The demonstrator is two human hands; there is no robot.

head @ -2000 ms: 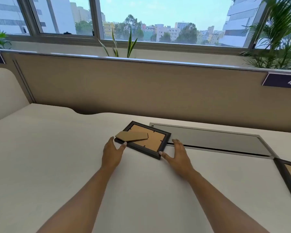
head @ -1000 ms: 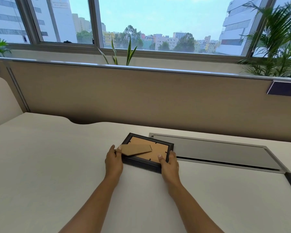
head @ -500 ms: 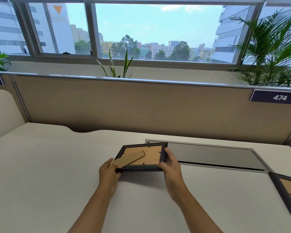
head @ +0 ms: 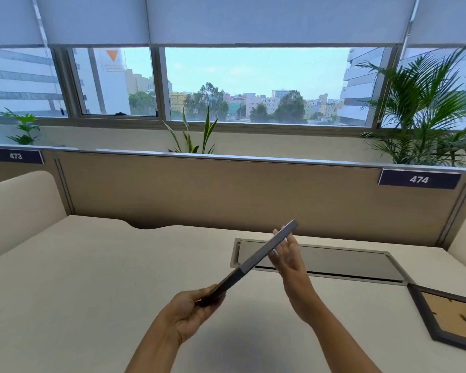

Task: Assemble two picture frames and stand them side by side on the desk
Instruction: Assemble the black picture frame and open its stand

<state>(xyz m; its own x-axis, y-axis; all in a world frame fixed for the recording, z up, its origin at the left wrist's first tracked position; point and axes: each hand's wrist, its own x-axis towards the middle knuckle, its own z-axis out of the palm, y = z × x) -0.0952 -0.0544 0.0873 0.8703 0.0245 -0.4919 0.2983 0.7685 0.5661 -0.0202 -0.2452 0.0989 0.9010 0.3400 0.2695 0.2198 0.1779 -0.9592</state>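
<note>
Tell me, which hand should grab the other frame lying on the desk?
Probably the right hand. The second frame lies flat on its side of the desk, and its fingers look open. The left hand grips the raised frame.

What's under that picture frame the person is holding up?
Under the lifted frame lie bare desk, its shadow, and a grey cable hatch. The frame and right hand cover part of the hatch.
</note>
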